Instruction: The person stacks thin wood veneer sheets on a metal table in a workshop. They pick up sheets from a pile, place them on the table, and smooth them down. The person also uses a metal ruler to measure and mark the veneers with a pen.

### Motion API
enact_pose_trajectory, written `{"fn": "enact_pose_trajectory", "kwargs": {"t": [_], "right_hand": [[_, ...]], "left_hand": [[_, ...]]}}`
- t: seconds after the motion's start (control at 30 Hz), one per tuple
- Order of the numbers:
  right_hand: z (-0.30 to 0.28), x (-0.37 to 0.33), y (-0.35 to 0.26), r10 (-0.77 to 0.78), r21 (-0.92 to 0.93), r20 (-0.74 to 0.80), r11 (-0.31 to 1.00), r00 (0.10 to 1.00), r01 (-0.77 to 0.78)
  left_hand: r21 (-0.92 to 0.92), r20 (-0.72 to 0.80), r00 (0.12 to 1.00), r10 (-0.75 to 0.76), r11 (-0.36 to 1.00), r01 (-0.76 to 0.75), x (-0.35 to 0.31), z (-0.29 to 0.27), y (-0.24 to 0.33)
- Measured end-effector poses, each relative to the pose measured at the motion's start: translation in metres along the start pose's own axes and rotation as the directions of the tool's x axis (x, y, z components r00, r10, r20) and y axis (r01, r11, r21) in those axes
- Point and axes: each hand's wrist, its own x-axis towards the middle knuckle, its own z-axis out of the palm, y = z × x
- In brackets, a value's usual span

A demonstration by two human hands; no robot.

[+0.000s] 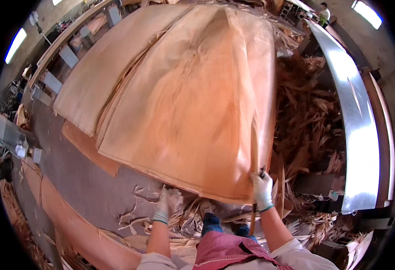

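A broad stack of thin orange-tan wood veneer sheets (197,130) lies in front of me, its top sheet rippled and creased. At its near right corner my right hand (263,188), in a white glove, is closed around a slim dark tool (262,172) whose kind I cannot make out. A narrow veneer strip (254,144) runs along the sheet's right side down to this hand and hangs below it. My left hand (168,202), also gloved, is just below the stack's near edge. Motion smears its fingers, and nothing shows clearly in it.
A second veneer pile (116,58) lies to the left. Brown veneer scraps (307,112) heap up at the right, beside a long shiny metal panel (352,112). Curled offcuts (139,220) litter the floor around my feet. Another person (324,14) stands far right.
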Motion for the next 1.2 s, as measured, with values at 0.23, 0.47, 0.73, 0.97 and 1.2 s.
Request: {"fn": "enact_pose_trajectory", "kwargs": {"t": [0.23,0.47,0.73,0.97,1.2], "right_hand": [[-0.191,-0.044,-0.061,-0.151,-0.062,-0.033,0.987,0.988,0.149],[-0.388,-0.140,-0.066,-0.134,-0.162,-0.170,0.981,0.976,0.107],[-0.633,-0.180,0.016,-0.284,-0.239,-0.229,0.944,0.931,0.229],[-0.832,-0.120,0.027,-0.342,-0.317,-0.310,0.917,0.887,0.243],[-0.998,-0.020,0.009,-0.364,-0.370,-0.341,0.899,0.867,0.232]], "left_hand": [[-0.941,0.295,0.877,-0.379,0.043,0.335,-0.017,0.034,0.000],[-0.101,0.582,0.583,-0.567,-0.762,-0.640,-0.059,-0.013,0.124],[-0.224,0.312,0.636,-0.705,-0.706,-0.672,-0.092,-0.176,0.273],[-0.266,0.213,0.641,-0.737,-0.675,-0.688,-0.030,-0.349,0.367],[-0.231,-0.013,0.685,-0.728,-0.665,-0.710,0.069,-0.501,0.453]]}}
